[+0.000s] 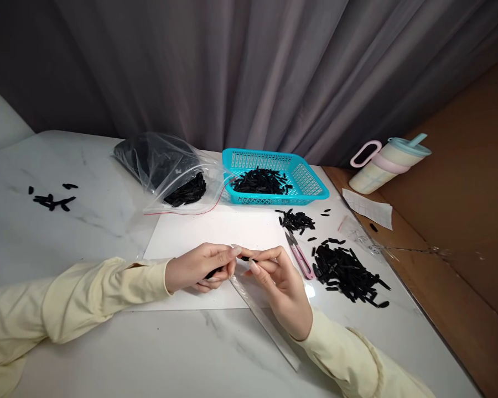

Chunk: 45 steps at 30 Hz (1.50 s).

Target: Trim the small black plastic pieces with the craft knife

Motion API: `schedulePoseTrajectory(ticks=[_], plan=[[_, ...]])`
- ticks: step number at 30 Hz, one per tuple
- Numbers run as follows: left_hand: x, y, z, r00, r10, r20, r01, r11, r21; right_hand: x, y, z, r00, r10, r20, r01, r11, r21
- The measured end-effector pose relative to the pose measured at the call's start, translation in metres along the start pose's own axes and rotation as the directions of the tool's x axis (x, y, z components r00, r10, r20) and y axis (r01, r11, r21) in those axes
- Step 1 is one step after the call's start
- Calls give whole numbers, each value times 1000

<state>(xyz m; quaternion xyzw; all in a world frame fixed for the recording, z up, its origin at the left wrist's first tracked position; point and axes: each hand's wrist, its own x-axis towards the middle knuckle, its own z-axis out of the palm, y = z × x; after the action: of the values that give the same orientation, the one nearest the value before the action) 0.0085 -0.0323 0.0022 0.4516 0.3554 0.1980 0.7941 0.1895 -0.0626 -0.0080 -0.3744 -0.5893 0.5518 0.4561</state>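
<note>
My left hand (201,268) and my right hand (280,284) meet over a white sheet of paper (216,232) on the marble table. Between the fingertips of both hands is a small black piece (246,258). More black pieces show inside my left palm (212,272). A clear ruler (269,326) lies slanted under my right hand. To the right lies a large pile of black pieces (348,273), with pink-handled snips (299,257) beside it. A smaller pile of black pieces (296,221) sits further back.
A turquoise basket (313,182) holds black pieces at the back. Left of it lies a clear zip bag (166,166) of black pieces. A few black pieces (52,199) lie far left. A tumbler (388,163) lies on the brown surface at right, near a paper slip (367,207).
</note>
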Motion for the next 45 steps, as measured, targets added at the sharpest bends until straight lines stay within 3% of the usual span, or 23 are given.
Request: schedulePoseTrajectory(ticks=[6,11,18,22,31,45], plan=[[-2,-1,1,999,31,44,-28,998,-61,2,-8,5,993,69,95,-91,965,246],[-3,-1,1,999,15,42,-10,993,-121,2,-11,4,986,102,134,-137,949,284],[-3,2,0,1000,-25,-5,24,984,-179,3,-10,2,971,129,202,-181,948,261],[-2,2,-1,999,-47,-13,43,976,-212,4,-9,3,968,176,178,-213,952,220],[-3,3,1,999,-27,-28,21,983,-184,3,-6,-1,984,159,79,-153,985,-74],[-8,2,3,1000,28,5,-28,995,-97,2,-6,-1,977,148,156,-146,989,-25]])
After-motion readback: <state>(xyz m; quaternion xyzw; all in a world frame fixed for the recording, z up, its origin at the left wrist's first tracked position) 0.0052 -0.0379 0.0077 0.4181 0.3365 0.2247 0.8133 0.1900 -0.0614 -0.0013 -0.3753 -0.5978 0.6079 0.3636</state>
